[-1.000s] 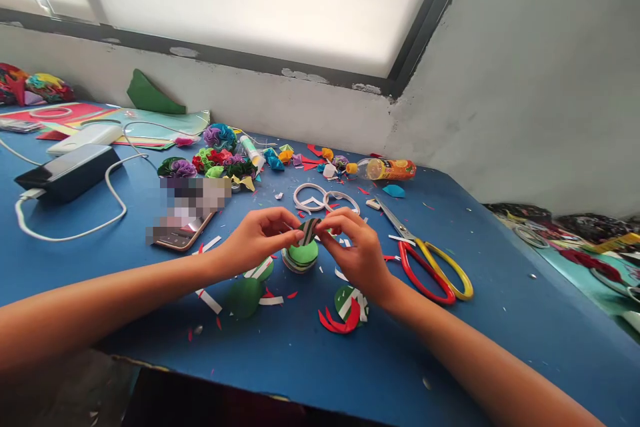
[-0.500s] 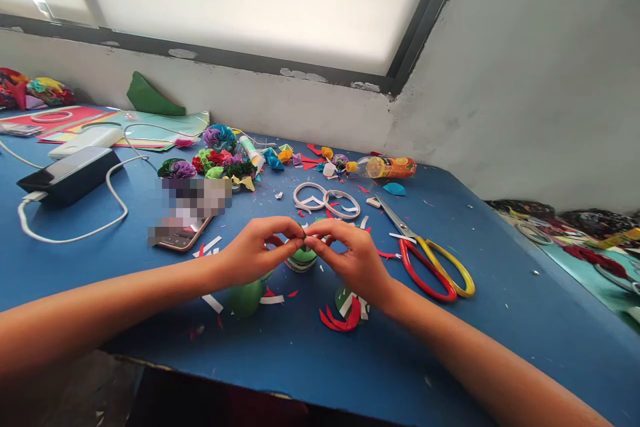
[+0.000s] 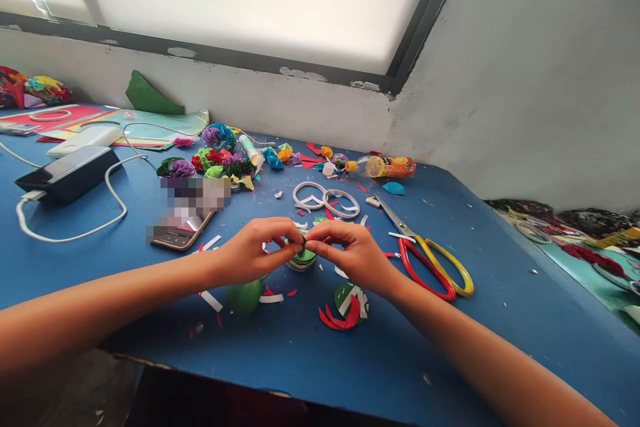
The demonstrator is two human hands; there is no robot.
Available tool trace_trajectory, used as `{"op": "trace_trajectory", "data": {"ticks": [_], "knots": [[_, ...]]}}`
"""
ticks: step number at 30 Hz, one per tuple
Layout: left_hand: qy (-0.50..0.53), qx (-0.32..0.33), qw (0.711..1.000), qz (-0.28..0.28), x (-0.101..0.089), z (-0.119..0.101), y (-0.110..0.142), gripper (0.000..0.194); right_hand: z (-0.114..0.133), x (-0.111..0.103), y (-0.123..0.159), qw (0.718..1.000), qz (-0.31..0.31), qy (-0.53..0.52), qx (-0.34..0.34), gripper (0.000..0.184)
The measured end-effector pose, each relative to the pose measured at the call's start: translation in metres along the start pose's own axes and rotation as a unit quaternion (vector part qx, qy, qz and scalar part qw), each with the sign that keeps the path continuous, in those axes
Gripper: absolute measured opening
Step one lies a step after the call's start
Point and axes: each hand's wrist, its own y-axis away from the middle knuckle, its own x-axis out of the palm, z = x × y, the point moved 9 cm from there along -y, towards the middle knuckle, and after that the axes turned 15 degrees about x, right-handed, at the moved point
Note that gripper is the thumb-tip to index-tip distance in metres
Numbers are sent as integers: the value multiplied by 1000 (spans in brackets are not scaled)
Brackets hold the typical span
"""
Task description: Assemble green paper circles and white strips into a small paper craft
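My left hand (image 3: 253,250) and my right hand (image 3: 350,250) meet fingertip to fingertip above the blue table (image 3: 280,353). Together they pinch a small green paper piece (image 3: 303,241), now folded edge-on and mostly hidden by the fingers. Right under them sits a stack of green paper circles (image 3: 301,259). A single green circle (image 3: 245,295) lies below my left hand. A green circle with white strips and red crescent scraps (image 3: 349,307) lies below my right wrist.
Red-and-yellow scissors (image 3: 425,253) lie to the right of my right hand. Two white rings (image 3: 325,197), a phone (image 3: 183,227), a power bank with cable (image 3: 67,173), paper flowers (image 3: 220,160) and an orange bottle (image 3: 385,167) lie further back. Paper scraps litter the table.
The striped green piece was held flat and visible a second ago. Both hands have since lowered slightly and closed together on it, so it now shows only edge-on.
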Motion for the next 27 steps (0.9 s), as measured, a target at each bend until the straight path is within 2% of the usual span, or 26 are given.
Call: {"op": "trace_trajectory", "data": {"ticks": [6, 12, 17, 27], "knots": [[4, 14, 1000, 10, 1, -3, 0, 16, -4, 2, -2, 1000, 24, -6, 11, 21], [-6, 47, 999, 11, 2, -8, -1, 11, -2, 0, -1, 1000, 13, -3, 5, 19], [-3, 33, 999, -5, 0, -7, -1, 11, 7, -1, 3, 1000, -1, 14, -18, 18], [3, 52, 999, 11, 3, -13, -1, 11, 14, 4, 6, 995, 12, 63, -78, 20]]}}
